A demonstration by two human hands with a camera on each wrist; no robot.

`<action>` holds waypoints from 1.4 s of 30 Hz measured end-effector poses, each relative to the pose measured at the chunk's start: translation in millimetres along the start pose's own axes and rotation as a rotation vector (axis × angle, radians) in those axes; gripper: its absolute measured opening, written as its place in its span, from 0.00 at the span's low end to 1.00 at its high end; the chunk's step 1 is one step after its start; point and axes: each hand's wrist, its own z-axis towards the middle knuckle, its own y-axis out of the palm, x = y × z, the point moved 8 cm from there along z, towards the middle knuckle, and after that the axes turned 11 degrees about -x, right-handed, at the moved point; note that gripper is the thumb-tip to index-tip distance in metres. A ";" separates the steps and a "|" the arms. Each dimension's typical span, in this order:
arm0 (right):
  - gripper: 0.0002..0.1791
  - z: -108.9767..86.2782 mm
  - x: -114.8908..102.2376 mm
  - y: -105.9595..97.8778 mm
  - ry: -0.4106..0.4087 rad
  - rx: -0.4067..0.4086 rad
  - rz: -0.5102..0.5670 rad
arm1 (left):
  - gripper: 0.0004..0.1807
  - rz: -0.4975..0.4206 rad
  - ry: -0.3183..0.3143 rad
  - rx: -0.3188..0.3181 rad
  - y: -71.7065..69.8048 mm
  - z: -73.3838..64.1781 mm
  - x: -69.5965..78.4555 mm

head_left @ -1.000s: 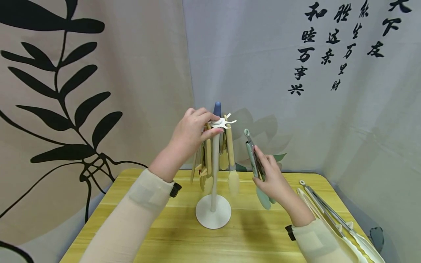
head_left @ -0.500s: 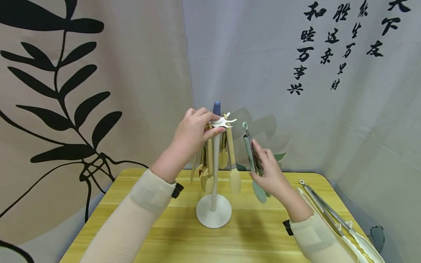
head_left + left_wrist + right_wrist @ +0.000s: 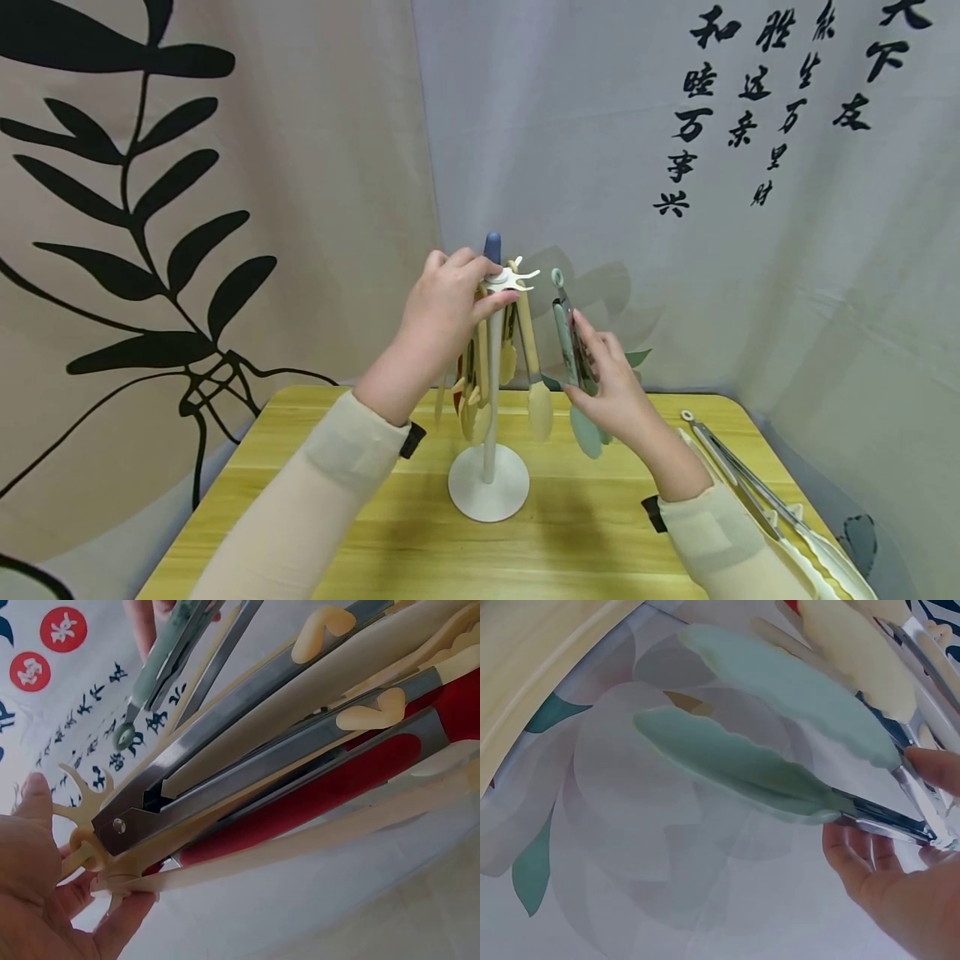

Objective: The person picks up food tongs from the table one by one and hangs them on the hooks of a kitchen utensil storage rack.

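My left hand grips the hooked top of a white utensil stand, thumb below and fingers above. Several utensils hang from it, among them cream-tipped tongs. In the left wrist view, steel tongs and red-handled tongs hang close together near my fingers. To the right of the stand, my right hand holds green tongs with their ring end up and heads down, apart from the hooks. The right wrist view shows both scalloped green heads spread a little.
Long tongs with white heads lie along the right side of the wooden table. A blue tip rises behind the stand's top. Printed cloth hangs behind the table.
My right hand has carried the green tongs slightly up and left, closer to the stand. My left hand keeps its grip on the top, and the hanging cream-tipped tongs have shifted slightly right.
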 end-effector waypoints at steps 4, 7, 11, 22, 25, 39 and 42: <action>0.56 1.6 -3.6 -1.3 -0.018 -0.002 0.028 | 0.23 0.018 -0.007 0.030 0.1 -0.3 1.9; 0.56 2.8 -5.7 -2.0 -0.025 -0.002 0.035 | 0.23 0.036 -0.010 0.054 -0.1 -0.3 3.0; 0.56 4.2 -9.2 -2.5 -0.036 -0.001 0.033 | 0.23 0.054 -0.015 0.076 -0.4 -0.2 4.5; 0.56 9.7 -16.9 -2.3 -0.065 0.000 0.028 | 0.24 0.086 -0.023 0.118 -0.8 -1.1 6.8; 0.57 11.6 -17.3 -1.4 -0.074 -0.005 0.043 | 0.24 0.089 -0.028 0.124 -0.7 -1.4 7.0; 0.55 15.5 -19.9 1.4 -0.084 -0.020 0.071 | 0.25 0.112 -0.034 0.152 -0.7 -1.9 8.8; 0.56 16.2 -19.7 2.4 -0.081 -0.028 0.088 | 0.25 0.116 -0.038 0.148 -0.3 -1.7 8.9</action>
